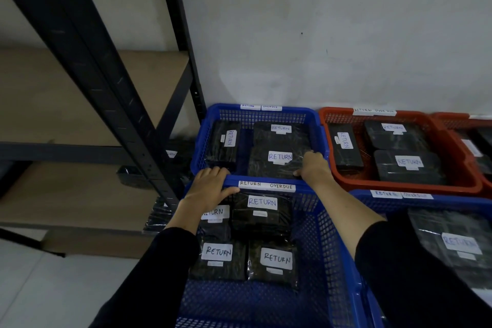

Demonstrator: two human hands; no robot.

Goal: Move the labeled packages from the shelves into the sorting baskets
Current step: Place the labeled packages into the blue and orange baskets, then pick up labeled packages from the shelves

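Note:
Two blue sorting baskets labeled "RETURN OVERDUE" stand one behind the other. The far basket [316, 125] holds three black wrapped packages with white "RETURN" labels. My right hand [312, 166] grips the near right corner of the front package [274, 165] lying in it. The near basket [322, 234] holds several RETURN packages [262, 214]. My left hand [210, 186] clasps the rim where the two baskets meet, thumb on the near basket's label strip. Black packages [159, 217] lie on the lower shelves to the left.
A black metal shelf post [106, 93] with brown boards rises at left. A red basket [399, 185] with three RETURN packages stands right of the far blue one, another red basket beyond it. A third blue basket [452, 198] with a package sits at lower right. A white wall lies behind.

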